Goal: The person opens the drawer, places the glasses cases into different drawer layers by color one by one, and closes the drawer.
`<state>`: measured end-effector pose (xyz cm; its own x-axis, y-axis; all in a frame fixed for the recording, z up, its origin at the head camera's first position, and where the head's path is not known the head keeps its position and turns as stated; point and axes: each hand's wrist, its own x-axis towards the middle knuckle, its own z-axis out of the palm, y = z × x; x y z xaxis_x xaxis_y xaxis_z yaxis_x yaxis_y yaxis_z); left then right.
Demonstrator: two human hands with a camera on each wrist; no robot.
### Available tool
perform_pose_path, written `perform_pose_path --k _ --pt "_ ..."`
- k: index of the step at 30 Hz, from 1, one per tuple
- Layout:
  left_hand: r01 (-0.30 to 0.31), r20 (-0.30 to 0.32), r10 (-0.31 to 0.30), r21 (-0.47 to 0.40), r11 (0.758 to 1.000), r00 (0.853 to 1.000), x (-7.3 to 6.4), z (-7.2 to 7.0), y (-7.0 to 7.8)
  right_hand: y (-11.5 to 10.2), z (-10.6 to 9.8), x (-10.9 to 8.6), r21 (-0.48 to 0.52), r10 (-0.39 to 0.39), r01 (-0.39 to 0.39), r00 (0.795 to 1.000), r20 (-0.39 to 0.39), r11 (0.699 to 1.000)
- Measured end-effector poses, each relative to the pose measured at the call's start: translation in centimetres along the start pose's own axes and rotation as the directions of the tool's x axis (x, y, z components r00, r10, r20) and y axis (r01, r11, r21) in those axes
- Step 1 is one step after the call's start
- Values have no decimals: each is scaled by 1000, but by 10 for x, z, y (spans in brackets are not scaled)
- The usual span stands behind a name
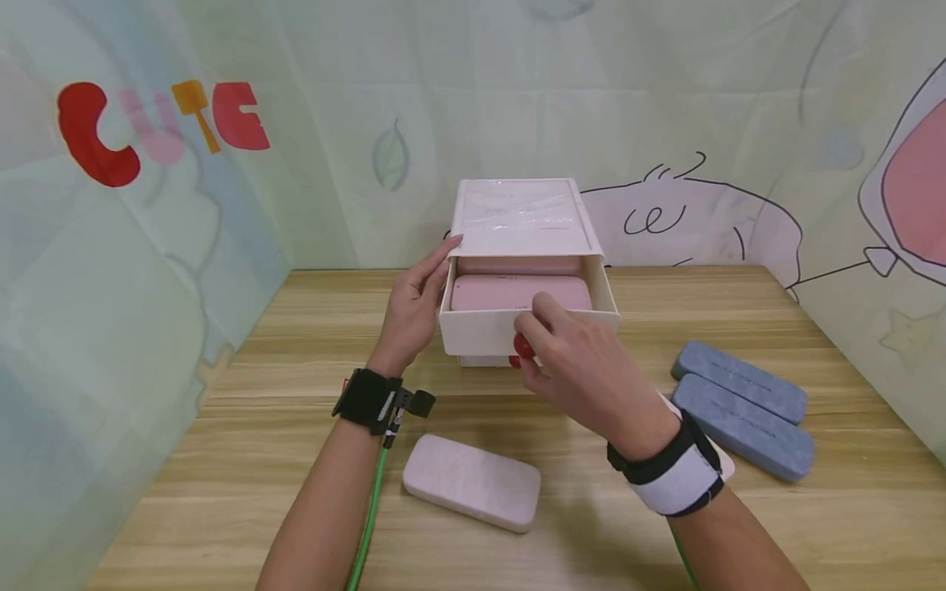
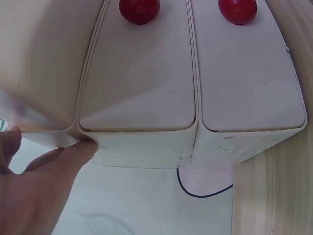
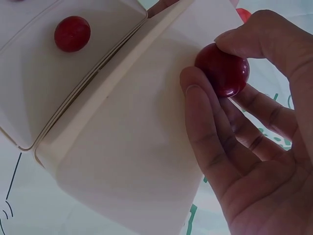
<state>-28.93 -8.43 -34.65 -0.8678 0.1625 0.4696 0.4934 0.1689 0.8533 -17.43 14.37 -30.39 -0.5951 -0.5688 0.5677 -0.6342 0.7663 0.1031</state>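
A small white drawer cabinet (image 1: 525,215) stands at the back of the table. Its top drawer (image 1: 479,334) is pulled out, and two pink oblong cases, like eyeglass cases, lie inside, the front pink case (image 1: 488,293) in fuller view. My right hand (image 1: 584,373) pinches that drawer's round red knob (image 3: 222,71) between thumb and fingers. My left hand (image 1: 414,310) rests against the cabinet's left side, fingertips near the top edge. In the left wrist view, the lower drawers bear red knobs, including a middle knob (image 2: 140,9), and their fronts are closed.
A pale pinkish case (image 1: 473,483) lies on the wooden table (image 1: 296,492) in front. Two blue cases, a farther one (image 1: 739,382) and a nearer one (image 1: 746,428), lie side by side at the right. Partly hidden under my right wrist is another pale object (image 1: 727,466). Printed cloth (image 1: 355,98) hangs behind.
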Motion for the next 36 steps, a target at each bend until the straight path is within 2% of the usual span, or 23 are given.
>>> perform_pose_path --k 7,19,36 --pt "-3 -6 3 4 1000 1000 -1 0 0 1 2 1 4 -3 3 1000 -13 1000" --pt "-56 -7 56 20 998 998 1 1 1 3 4 1 9 9 -9 1000 -13 1000" --pt "-64 10 64 15 998 998 0 2 1 5 6 1 37 30 -30 999 -17 999"
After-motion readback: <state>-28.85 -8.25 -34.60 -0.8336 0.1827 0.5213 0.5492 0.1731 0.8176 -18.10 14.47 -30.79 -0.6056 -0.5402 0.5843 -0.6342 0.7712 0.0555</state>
